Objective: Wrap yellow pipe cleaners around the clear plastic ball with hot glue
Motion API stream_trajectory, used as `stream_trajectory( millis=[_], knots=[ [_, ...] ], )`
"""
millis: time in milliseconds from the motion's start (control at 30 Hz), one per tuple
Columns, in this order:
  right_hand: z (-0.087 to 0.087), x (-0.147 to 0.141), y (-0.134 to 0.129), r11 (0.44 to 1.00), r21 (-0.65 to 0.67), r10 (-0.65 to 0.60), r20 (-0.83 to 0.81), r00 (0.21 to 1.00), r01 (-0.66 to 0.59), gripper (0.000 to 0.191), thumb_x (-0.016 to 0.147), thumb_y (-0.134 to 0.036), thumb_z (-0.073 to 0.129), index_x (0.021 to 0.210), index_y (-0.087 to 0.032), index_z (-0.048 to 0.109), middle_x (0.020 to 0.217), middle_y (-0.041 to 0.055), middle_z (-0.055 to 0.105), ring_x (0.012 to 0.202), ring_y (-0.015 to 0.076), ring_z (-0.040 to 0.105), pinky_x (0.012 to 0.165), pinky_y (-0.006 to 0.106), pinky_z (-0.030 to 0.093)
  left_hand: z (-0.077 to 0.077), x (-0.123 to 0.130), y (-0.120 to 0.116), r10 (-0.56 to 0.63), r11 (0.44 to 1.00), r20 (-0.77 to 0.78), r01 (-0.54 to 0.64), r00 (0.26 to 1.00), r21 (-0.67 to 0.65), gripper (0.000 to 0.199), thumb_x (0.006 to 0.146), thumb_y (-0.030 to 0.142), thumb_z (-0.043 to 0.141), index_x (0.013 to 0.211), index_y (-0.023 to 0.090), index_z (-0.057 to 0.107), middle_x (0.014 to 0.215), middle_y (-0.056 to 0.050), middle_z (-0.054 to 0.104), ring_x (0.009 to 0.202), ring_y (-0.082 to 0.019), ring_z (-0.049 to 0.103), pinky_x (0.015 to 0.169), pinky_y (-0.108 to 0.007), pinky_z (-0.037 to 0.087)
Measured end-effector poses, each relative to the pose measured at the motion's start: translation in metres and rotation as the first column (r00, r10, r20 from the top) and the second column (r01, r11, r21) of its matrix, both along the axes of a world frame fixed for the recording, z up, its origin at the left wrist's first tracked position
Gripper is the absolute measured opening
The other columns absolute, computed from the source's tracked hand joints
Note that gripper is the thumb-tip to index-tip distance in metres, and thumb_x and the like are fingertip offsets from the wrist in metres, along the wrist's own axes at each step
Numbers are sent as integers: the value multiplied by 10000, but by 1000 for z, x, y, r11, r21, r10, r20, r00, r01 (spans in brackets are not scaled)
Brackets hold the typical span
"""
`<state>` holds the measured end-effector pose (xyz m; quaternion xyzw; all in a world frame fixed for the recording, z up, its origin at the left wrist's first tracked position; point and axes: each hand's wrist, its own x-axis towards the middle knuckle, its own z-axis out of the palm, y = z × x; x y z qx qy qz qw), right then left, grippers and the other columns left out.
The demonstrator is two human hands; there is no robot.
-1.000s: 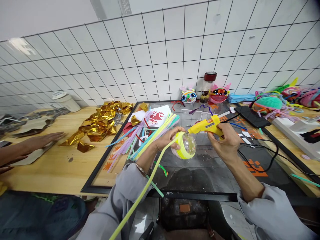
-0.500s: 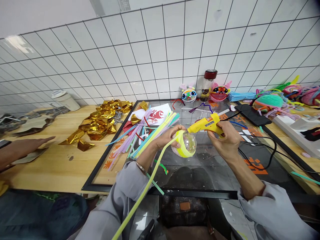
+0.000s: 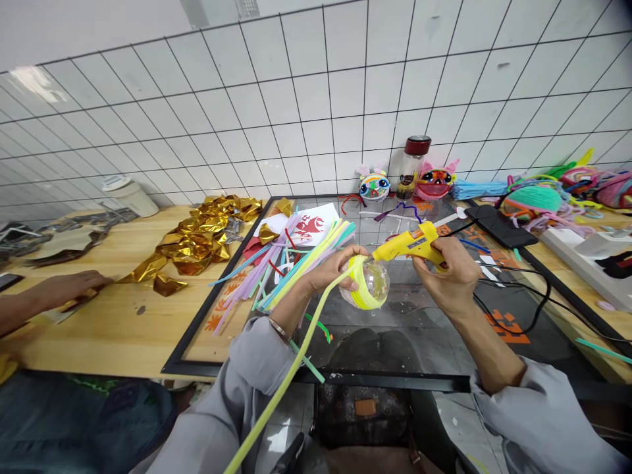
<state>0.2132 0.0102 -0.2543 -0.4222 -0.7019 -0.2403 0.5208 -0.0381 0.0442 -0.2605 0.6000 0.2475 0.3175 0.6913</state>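
Note:
My left hand is closed around a clear plastic ball whose left part is wrapped in yellow fuzzy strip. A long loose yellow strip runs from the ball down across my left forearm. My right hand grips a yellow glue gun, its nozzle at the upper edge of the wrapping. Whether the nozzle touches the strip is too small to tell. Left of the ball lies a bundle of pastel fuzzy sticks.
Another person's hand is at gold foil on the left. Two decorated balls flank a bottle by the wall. A phone, black cables and a power strip are right.
The other person's hand has moved right and down to the end of the gold foil. The glue gun and my right hand have shifted slightly right. My left hand still holds the ball.

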Motion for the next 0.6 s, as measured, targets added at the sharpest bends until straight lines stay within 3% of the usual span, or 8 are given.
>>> stream_trajectory(
  millis=[233, 400, 467, 600],
  knots=[
    [-3, -2, -1, 996, -78, -49, -55, 997, 45, 122, 802, -263, 639, 838, -233, 526, 764, 32, 646, 684, 186, 608, 603, 308, 443, -1, 0, 0, 8, 1000, -17, -8, 1000, -2, 747, 433, 245, 892, 1087, 220, 534, 1007, -5, 588, 853, -145, 540, 767, -259, 384],
    [-5, 3, 5, 964, -243, -159, -179, 971, 113, 188, 722, -340, 621, 848, -221, 548, 783, 36, 638, 694, 197, 587, 643, 318, 452, 0, 0, 1, 32, 999, -13, -32, 999, 31, 709, 437, 262, 890, 1060, 208, 556, 1010, -12, 601, 871, -151, 555, 780, -260, 404],
    [-6, 10, 12, 905, -394, -258, -208, 944, 161, 262, 705, -374, 609, 896, -195, 587, 838, 64, 664, 727, 218, 595, 665, 331, 454, -1, -1, 2, 41, 998, -9, -40, 999, 42, 704, 438, 278, 895, 1053, 205, 558, 1049, -28, 610, 925, -173, 574, 821, -279, 424],
    [-12, 29, 24, 669, -680, -410, -2, 912, 299, 343, 747, -398, 585, 964, -138, 645, 871, 122, 684, 778, 261, 603, 681, 340, 436, -1, -1, 5, 60, 997, -6, -59, 998, 59, 721, 427, 315, 908, 1046, 203, 557, 1090, -42, 616, 995, -206, 593, 899, -323, 440]
  ],
)
